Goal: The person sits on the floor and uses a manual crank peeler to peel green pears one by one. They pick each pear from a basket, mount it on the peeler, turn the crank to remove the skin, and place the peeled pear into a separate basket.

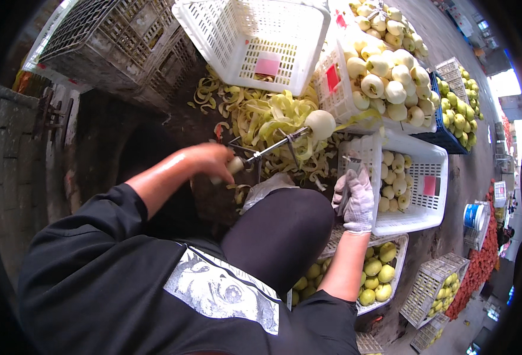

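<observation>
A peeled, whitish pear [320,125] is mounted on the far end of a metal spindle [276,145] that rests on a thin metal stand. My bare left hand [214,160], a little blurred, is at the pale handle [235,165] on the near end of the spindle. In my gloved right hand [356,197] is a small metal peeler [353,165], held over the edge of a white crate. A yellow-green strip of peel [360,118] stretches from the pear towards the right. Long curled peels [278,113] lie heaped below and behind the spindle.
An open white plastic crate [181,9] stands beyond the peels. Peeled pears [395,92] fill another at the upper right; a white crate [440,191] beside my right hand holds more. Unpeeled green pears [372,267] sit in a crate by my right forearm. Dirty stacked crates [105,57] stand upper left.
</observation>
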`<state>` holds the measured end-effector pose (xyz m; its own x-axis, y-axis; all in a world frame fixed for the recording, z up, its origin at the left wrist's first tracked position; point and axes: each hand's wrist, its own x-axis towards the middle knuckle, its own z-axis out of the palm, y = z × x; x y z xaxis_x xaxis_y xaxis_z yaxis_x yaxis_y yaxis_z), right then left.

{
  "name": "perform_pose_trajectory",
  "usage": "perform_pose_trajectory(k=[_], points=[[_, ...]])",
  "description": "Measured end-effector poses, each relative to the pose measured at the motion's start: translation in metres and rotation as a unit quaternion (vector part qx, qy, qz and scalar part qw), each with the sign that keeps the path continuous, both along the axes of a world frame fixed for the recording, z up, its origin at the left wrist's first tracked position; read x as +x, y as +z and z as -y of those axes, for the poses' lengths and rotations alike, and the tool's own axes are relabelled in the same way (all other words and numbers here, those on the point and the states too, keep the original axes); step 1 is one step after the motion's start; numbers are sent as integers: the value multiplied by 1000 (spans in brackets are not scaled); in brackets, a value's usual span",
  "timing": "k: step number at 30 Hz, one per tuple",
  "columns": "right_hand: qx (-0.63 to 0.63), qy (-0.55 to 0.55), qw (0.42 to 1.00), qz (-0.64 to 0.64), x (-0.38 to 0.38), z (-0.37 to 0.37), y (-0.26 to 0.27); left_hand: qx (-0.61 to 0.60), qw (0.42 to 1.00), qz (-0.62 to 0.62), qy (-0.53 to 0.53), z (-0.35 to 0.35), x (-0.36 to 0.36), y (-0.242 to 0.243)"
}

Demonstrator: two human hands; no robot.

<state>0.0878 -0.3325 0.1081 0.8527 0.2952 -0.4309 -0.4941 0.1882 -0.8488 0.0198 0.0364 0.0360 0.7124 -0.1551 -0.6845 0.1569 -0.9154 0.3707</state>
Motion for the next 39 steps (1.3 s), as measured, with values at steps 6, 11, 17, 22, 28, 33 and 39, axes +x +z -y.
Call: perform_pose_trajectory(k=[6,11,17,22,28,33,39], points=[[202,96,974,36,9,-26,63,-320,875,341,128,19,45,112],[349,166,922,24,20,-57,87,-495,789,356,75,87,61,167],[414,176,892,-46,10,-79,94,-457,706,540,33,105,77,189],[420,229,878,-11,0,-101,85,-567,782,255,37,85,89,191],[235,187,954,-26,-13,-103,102,-713,692,107,25,51,79,170],[-58,236,967,-81,1,-70,84,-740,591,183,263,-28,76,111],[-342,-41,938,41,43,-33,34,-74,970,229,25,-43,16,24]])
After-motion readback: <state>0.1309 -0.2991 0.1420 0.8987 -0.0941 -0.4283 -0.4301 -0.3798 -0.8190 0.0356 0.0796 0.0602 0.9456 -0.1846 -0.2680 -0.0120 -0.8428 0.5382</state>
